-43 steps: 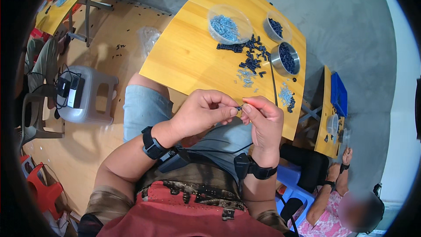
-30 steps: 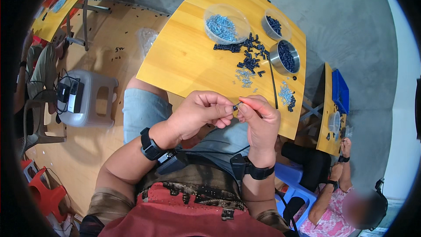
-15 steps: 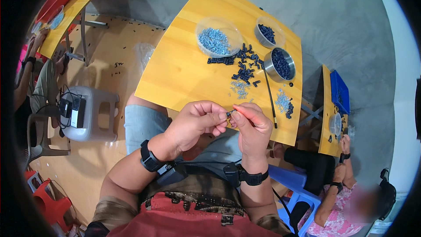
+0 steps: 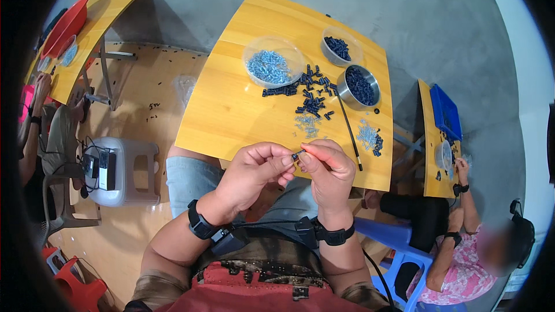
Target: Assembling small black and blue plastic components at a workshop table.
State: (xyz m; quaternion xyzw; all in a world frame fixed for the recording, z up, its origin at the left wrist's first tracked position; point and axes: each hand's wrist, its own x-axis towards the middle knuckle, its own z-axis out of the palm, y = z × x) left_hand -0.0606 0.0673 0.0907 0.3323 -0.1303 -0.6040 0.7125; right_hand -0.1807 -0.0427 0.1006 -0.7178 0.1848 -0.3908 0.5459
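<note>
Over the near edge of the yellow table (image 4: 219, 110), my left hand (image 4: 254, 169) pinches a small black plastic part (image 4: 296, 155) between thumb and forefinger. My right hand (image 4: 330, 167) meets it there, its thumb and forefinger closed at the part's other end; any finer piece in them is too small to make out. Just beyond the hands lie a heap of small silvery pieces (image 4: 307, 125) and a pile of loose black parts (image 4: 312, 104). A thin black rod (image 4: 350, 133) with a pale tip rests to the right, beside a second silvery heap (image 4: 366, 134).
Farther back stand a clear tub (image 4: 298, 60) of bluish-silver pieces, a clear tub (image 4: 356, 58) of black parts and a steel bowl (image 4: 376, 97) of black parts. A co-worker sits at the right by a blue tray (image 4: 445, 112). Another works at the left, near a red basin (image 4: 72, 29).
The view has tilted, so the table sits a little lower and farther left. Both hands keep their pinch; more of the black part now shows between the fingertips.
</note>
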